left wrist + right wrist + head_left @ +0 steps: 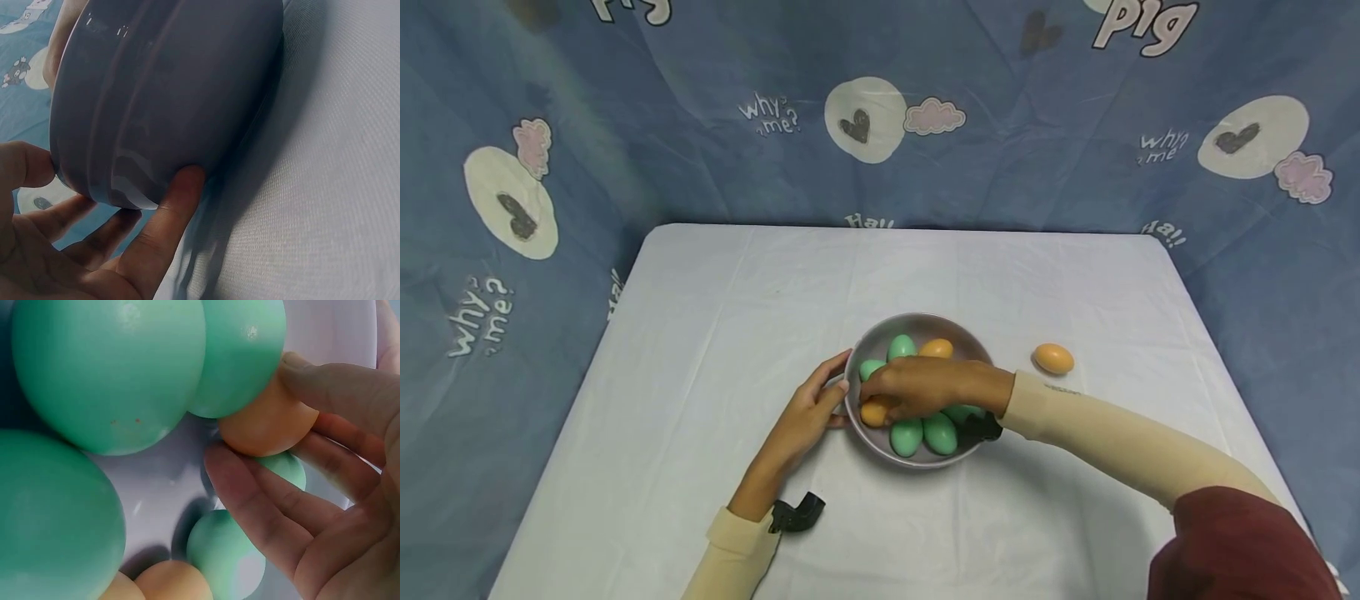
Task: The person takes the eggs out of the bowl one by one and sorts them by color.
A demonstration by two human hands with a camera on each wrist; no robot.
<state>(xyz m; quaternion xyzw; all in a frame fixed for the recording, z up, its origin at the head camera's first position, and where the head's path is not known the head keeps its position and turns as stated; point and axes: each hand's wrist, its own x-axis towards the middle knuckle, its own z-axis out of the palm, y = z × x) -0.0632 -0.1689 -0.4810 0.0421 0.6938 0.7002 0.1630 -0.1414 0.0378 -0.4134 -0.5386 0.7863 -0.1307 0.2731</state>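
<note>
A round grey bowl (880, 442) stands on the white-covered table, holding several green eggs (940, 433) and orange eggs (936, 347). My left hand (805, 412) is at its left side, fingers spread against the outer wall (156, 112) and thumb tip at the rim. Inside the bowl, at the left, my right hand (917, 385) pinches an orange egg (269, 419) between thumb and fingers. Green eggs (244, 356) sit right beside that egg. The right hand and wrist hide part of the bowl's contents in the head view.
One loose orange egg (1053, 358) lies on the table to the right of the bowl. White cloth (700, 317) covers the table, and a blue printed curtain (685, 142) hangs behind it and at both sides. Black wrist mounts (797, 512) stick out from the sleeves.
</note>
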